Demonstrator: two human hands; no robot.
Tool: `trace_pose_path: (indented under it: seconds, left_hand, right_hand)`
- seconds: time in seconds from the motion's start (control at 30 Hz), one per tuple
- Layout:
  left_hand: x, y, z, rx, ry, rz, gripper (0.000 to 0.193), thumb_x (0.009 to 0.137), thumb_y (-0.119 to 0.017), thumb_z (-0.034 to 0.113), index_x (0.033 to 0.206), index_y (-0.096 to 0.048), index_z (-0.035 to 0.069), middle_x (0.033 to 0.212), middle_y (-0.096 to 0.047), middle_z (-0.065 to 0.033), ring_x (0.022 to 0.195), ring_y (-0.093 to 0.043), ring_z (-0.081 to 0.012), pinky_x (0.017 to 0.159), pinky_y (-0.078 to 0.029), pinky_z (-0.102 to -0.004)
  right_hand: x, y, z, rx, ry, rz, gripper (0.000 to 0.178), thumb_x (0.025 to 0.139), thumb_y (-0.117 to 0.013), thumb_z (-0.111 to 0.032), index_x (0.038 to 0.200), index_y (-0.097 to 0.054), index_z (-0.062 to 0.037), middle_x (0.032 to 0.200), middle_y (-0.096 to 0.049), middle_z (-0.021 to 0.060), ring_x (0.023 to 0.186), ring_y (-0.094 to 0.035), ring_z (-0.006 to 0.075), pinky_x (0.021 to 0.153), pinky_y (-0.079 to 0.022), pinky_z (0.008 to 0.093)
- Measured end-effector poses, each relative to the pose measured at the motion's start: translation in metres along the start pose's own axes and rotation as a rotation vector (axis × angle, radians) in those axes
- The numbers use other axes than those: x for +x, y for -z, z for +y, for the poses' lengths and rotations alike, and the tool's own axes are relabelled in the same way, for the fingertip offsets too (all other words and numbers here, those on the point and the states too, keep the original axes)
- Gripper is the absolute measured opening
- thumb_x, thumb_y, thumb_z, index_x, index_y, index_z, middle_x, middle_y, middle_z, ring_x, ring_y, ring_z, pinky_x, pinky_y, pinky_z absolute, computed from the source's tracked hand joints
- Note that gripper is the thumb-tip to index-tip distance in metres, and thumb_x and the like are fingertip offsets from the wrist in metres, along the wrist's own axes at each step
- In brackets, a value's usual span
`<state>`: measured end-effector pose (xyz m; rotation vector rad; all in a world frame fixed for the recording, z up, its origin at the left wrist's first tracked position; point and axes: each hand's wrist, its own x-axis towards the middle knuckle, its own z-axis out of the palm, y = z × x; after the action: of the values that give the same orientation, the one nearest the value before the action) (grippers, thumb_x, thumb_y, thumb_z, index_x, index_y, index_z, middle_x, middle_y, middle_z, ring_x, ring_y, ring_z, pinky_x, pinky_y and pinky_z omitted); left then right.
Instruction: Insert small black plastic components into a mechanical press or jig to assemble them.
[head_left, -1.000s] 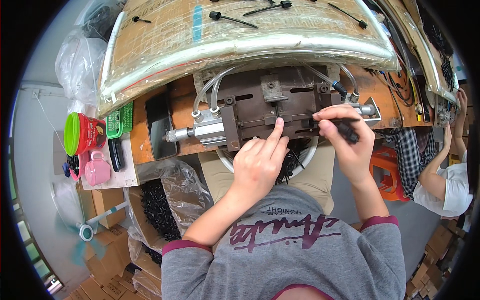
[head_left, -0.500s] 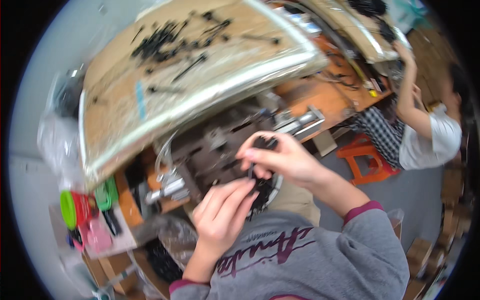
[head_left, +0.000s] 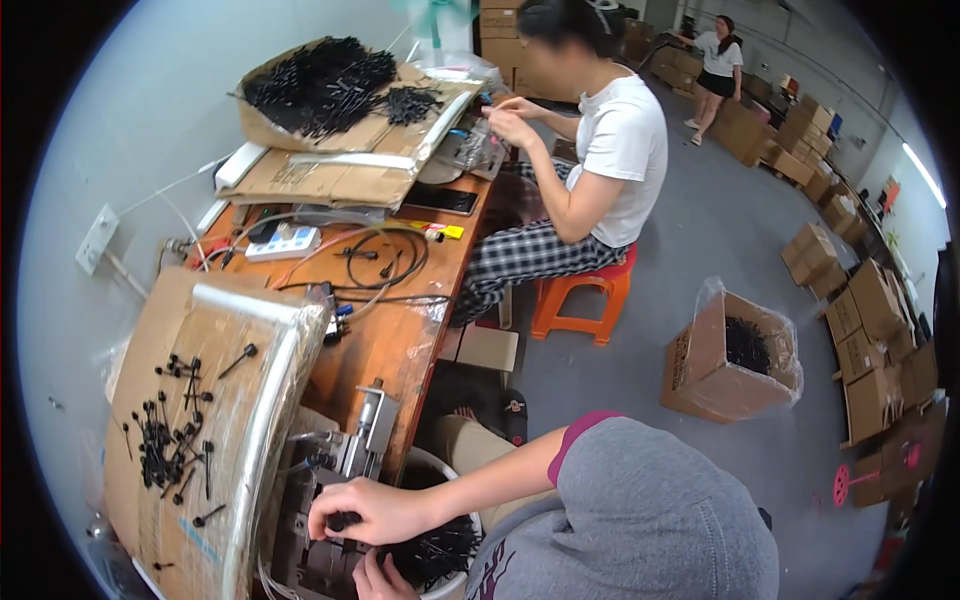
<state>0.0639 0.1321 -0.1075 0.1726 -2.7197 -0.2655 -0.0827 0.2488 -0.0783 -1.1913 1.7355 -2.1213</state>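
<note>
My right hand (head_left: pixel 375 510) is closed, fingers curled round a small black piece (head_left: pixel 344 520), mostly hidden in the grip. Just below it, my left hand (head_left: pixel 380 578) is cut by the lower edge. Its visible fingers are bent together, and whatever they pinch is hidden. Both hands are over a dark metal fixture (head_left: pixel 312 560) with a silver cylinder (head_left: pixel 375 425) at its far end. Beside and partly under the hands stands a white bucket (head_left: pixel 432 460) of thin black pieces (head_left: pixel 440 550). Left of the fixture, several black headed rods (head_left: pixel 165 445) lie on a plastic-wrapped cardboard sheet (head_left: pixel 225 400).
Cables, a white power strip (head_left: pixel 284 243) and a phone (head_left: pixel 440 199) lie on the wooden table (head_left: pixel 400 290). Beyond, a co-worker (head_left: pixel 620 140) sits on an orange stool (head_left: pixel 580 305) near heaped black parts (head_left: pixel 320 85). An open carton (head_left: pixel 700 370) stands right; another person (head_left: pixel 718 65) stands far off.
My view has swung to the right, so the hands and fixture now appear lower left. The co-worker, floor and cartons show more fully. My right hand still grips a black piece.
</note>
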Motion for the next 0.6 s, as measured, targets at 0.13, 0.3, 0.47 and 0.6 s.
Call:
trace_pose_path:
  seconds: [0.13, 0.3, 0.47, 0.6]
  left_hand:
    - [0.008, 0.015, 0.004, -0.008, -0.033, 0.035, 0.019, 0.095, -0.070, 0.024, 0.109, -0.074, 0.011, 0.113, -0.070, -0.0093, 0.090, -0.070, -0.0282, 0.071, -0.056, -0.0370]
    - [0.008, 0.015, 0.002, 0.081, -0.130, 0.160, 0.021, 0.096, -0.069, 0.023, 0.109, -0.075, 0.007, 0.131, -0.068, -0.0100, 0.086, -0.072, -0.0264, 0.069, -0.057, -0.0344]
    - [0.012, 0.017, 0.002, 0.133, -0.038, 0.003, 0.022, 0.096, -0.070, 0.026, 0.109, -0.076, 0.010, 0.132, -0.068, -0.0069, 0.075, -0.073, -0.0253, 0.062, -0.057, -0.0335]
    - [0.017, 0.019, 0.000, 0.053, 0.002, 0.020, 0.021, 0.093, -0.073, 0.030, 0.106, -0.078, 0.014, 0.130, -0.069, -0.0045, 0.076, -0.074, -0.0238, 0.064, -0.057, -0.0333]
  right_hand:
    - [-0.002, -0.003, -0.002, -0.039, 0.105, 0.007, 0.019, 0.080, -0.063, 0.007, 0.097, -0.065, 0.0009, 0.096, -0.068, 0.0105, 0.095, -0.062, 0.0255, 0.086, -0.050, 0.0363]
    - [-0.002, 0.003, -0.003, -0.071, 0.146, -0.026, 0.023, 0.080, -0.067, 0.003, 0.103, -0.064, 0.0016, 0.101, -0.066, 0.0109, 0.098, -0.059, 0.0277, 0.088, -0.049, 0.0371]
    - [0.000, 0.005, -0.001, -0.067, 0.158, -0.041, 0.028, 0.077, -0.067, 0.007, 0.105, -0.064, 0.0022, 0.102, -0.065, 0.0113, 0.099, -0.058, 0.0277, 0.089, -0.049, 0.0368]
    - [0.002, 0.000, -0.003, -0.061, 0.202, -0.010, 0.029, 0.073, -0.065, 0.010, 0.100, -0.063, 0.0020, 0.101, -0.066, 0.0105, 0.099, -0.057, 0.0277, 0.088, -0.048, 0.0374]
